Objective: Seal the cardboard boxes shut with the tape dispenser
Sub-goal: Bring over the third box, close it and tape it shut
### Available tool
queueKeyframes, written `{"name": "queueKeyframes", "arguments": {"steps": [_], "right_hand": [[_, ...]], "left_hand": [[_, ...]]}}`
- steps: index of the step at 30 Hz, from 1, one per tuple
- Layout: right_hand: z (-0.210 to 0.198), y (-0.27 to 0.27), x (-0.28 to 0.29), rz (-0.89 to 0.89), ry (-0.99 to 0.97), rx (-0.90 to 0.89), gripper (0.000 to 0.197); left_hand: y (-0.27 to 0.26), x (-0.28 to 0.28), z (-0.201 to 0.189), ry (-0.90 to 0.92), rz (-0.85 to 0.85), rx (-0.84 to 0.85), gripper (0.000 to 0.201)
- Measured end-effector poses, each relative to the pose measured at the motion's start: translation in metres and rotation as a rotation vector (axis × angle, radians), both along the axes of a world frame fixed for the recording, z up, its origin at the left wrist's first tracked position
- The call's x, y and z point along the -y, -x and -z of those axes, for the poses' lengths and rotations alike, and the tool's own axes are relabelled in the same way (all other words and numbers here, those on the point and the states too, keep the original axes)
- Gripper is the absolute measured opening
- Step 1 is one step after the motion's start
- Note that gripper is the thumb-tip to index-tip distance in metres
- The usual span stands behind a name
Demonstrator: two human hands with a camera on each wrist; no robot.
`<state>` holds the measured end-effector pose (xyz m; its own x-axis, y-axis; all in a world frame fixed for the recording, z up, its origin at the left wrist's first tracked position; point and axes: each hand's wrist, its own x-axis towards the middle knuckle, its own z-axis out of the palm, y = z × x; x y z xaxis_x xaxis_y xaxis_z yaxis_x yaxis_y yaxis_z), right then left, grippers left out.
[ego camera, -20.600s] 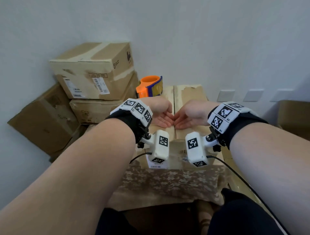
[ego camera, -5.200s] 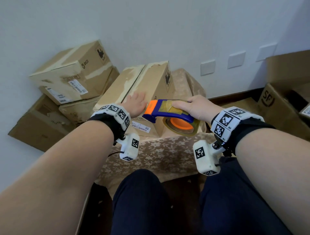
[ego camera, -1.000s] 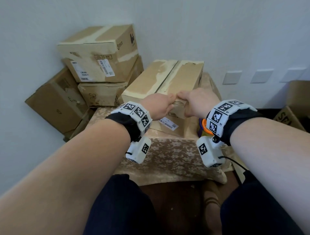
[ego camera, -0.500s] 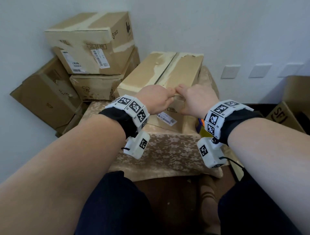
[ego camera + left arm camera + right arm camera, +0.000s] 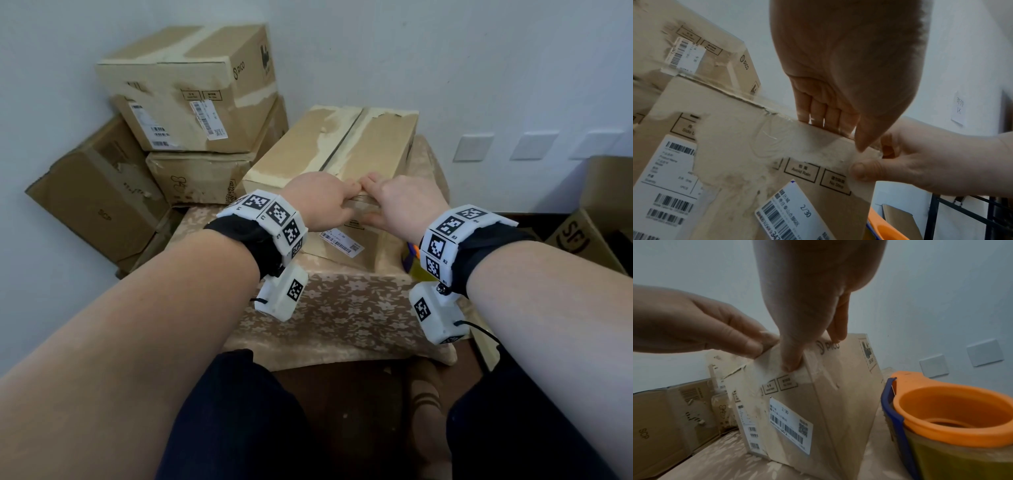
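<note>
Head view: the tape dispenser (image 5: 411,255), in hand seconds ago, now lies on the table (image 5: 342,318) beside the cardboard box (image 5: 370,150). Wrist views: left hand (image 5: 838,91) and right hand (image 5: 809,305) press straight fingers (image 5: 826,113) onto the tape end (image 5: 795,376), finishing that seam.

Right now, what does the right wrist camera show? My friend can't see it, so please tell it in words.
Two hands press tape onto the top front edge of a cardboard box: the right hand reaches down from above, the left hand comes in from the left. An orange and blue tape dispenser sits beside the box on a flowered cloth.
</note>
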<state>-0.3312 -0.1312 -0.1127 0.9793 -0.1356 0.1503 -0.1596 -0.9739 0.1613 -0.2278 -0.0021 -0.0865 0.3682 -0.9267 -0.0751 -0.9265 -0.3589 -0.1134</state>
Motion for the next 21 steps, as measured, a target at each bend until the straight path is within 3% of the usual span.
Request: {"name": "queueKeyframes", "arguments": {"steps": [6,13,21], "right_hand": [[-0.005,0.003,-0.001,-0.005,0.008,-0.01,0.044],[-0.006,0.0,0.005,-0.01,-0.061,-0.037,0.043],[-0.008,-0.003,0.008,-0.038,-0.035,-0.087,0.043]], "left_hand": [[0.0,-0.003,-0.007,-0.058,-0.029,-0.022,0.047],[-0.021,-0.011,-0.005,-0.1,-0.221,0.009,0.034],[-0.023,-0.009,-0.006,-0.216,-0.212,0.109,0.027]]}}
